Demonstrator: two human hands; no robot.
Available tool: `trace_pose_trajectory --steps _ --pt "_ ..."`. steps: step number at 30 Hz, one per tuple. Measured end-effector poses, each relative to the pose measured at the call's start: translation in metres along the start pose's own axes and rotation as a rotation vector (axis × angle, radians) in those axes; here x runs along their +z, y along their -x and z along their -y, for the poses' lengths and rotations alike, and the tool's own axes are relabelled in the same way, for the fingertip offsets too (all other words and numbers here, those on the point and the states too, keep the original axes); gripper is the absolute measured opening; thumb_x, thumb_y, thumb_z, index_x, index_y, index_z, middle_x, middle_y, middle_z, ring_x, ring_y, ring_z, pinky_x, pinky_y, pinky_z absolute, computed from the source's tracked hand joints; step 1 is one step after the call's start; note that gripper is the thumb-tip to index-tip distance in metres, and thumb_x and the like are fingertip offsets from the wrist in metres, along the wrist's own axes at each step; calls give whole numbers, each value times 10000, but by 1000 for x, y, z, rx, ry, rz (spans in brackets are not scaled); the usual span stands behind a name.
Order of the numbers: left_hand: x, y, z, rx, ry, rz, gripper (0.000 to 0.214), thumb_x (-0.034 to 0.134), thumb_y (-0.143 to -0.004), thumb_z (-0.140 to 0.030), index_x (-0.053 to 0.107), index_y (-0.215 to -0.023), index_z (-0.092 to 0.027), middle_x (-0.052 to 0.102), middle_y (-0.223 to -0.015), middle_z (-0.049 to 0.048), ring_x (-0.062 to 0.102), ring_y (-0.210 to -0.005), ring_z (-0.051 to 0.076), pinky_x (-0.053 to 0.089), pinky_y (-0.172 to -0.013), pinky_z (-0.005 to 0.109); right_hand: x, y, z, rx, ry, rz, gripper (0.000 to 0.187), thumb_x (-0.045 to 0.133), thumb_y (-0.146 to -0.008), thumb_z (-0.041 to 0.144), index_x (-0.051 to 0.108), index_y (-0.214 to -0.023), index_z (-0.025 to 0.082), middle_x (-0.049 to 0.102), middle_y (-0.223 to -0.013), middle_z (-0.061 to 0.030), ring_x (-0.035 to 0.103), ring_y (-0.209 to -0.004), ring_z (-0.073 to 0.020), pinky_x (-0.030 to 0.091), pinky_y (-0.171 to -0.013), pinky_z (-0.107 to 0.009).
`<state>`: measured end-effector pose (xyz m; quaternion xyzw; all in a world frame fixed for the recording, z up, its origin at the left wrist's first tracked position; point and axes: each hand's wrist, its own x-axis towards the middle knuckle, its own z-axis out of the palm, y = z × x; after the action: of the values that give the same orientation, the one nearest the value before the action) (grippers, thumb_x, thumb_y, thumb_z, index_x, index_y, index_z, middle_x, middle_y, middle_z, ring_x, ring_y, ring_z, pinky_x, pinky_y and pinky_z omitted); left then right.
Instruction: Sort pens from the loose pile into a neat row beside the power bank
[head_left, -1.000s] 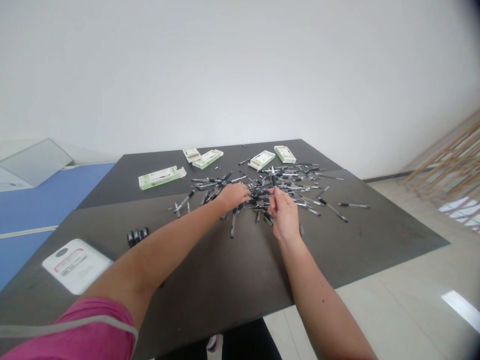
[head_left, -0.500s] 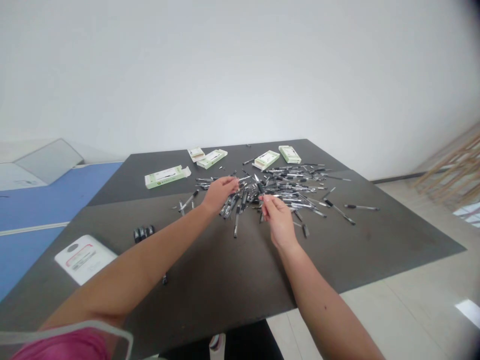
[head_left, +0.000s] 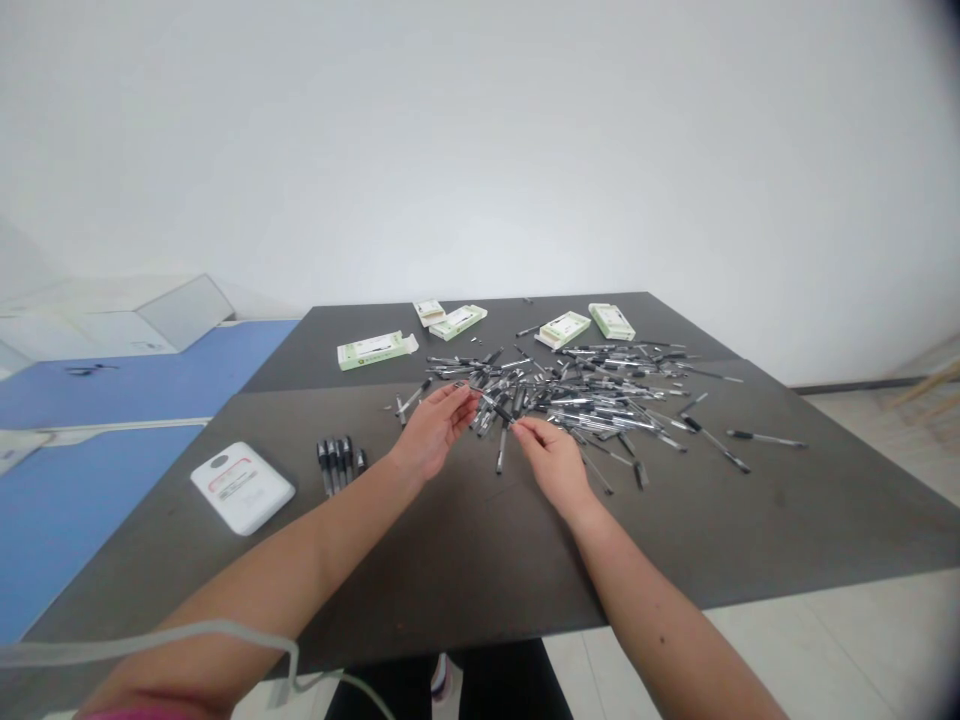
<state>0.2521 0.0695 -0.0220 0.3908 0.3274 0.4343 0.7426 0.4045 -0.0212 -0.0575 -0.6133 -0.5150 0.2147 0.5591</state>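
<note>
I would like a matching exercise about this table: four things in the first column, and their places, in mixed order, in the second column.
1. white flat box
2. neat row of black pens
3. green box with open flap
4. lone pen

A. right of the pile of pens, apart from it
B. nearest the table left edge
C. beyond the left hand, left of the pile
D. between the white flat box and the left hand

Pairs: 1-B, 2-D, 3-C, 4-A.
</note>
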Motion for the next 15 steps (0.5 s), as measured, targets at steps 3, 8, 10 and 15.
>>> trace_pose_trajectory --steps 3,8,10,15 --pt "2 2 0 -11 -23 11 94 672 -758 -227 637 -804 -153 677 -828 8 613 -699 50 507 -688 159 0 0 -1 -13 26 24 203 566 -814 373 716 -823 236 626 -645 16 518 -596 -156 348 -590 -258" --pt "5 6 4 -4 -169 20 186 737 -680 -262 624 -771 -145 654 -766 -9 597 -688 60 485 -746 202 1 1 -2 -64 112 40 206 545 -832 362 717 -857 251 684 -740 -3 577 -670 -181 380 -626 -272" --pt "4 7 5 -1 -248 33 216 749 -657 -286 613 -742 -142 645 -750 -13 592 -700 71 472 -794 233 2 1 -4 -97 150 49 220 526 -843 357 716 -854 246 699 -784 -15 601 -726 -193 398 -658 -276" --pt "2 9 3 -3 -357 82 276 759 -620 -351 598 -690 -138 629 -722 -14 585 -718 96 449 -856 294 5 4 -5 -116 184 77 266 492 -854 353 714 -827 209 690 -739 -23 605 -692 -182 408 -637 -257"
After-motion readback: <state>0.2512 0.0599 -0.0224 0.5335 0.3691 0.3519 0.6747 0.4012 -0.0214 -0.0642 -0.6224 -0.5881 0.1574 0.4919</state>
